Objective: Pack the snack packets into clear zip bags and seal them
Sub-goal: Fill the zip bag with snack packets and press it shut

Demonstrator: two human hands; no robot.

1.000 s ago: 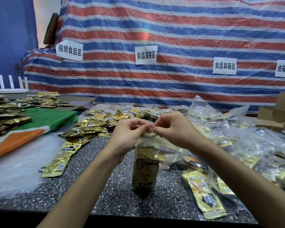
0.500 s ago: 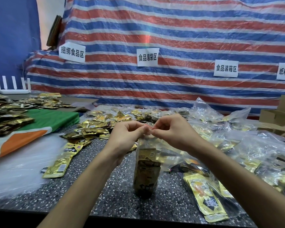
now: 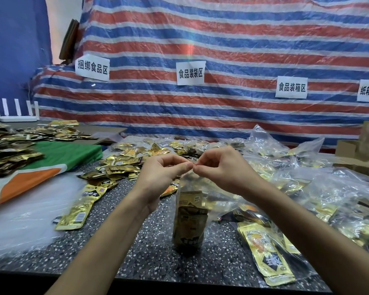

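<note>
In the head view, a clear plastic zip bag [image 3: 188, 184] stands upright on the dark speckled stone table [image 3: 149, 250], its long axis vertical and its mouth pointing up, with gold foil snack packets [image 3: 190, 222] standing on end inside. The left hand [image 3: 160, 175] and right hand [image 3: 219, 169] each pinch the bag's top edge, fingertips nearly meeting above it. Loose gold packets [image 3: 119, 165] lie heaped behind the left hand.

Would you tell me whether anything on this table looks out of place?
One gold snack packet lies alone, slanted, apart from the pile. The zip bag stands upright; nothing looks damaged.
</note>
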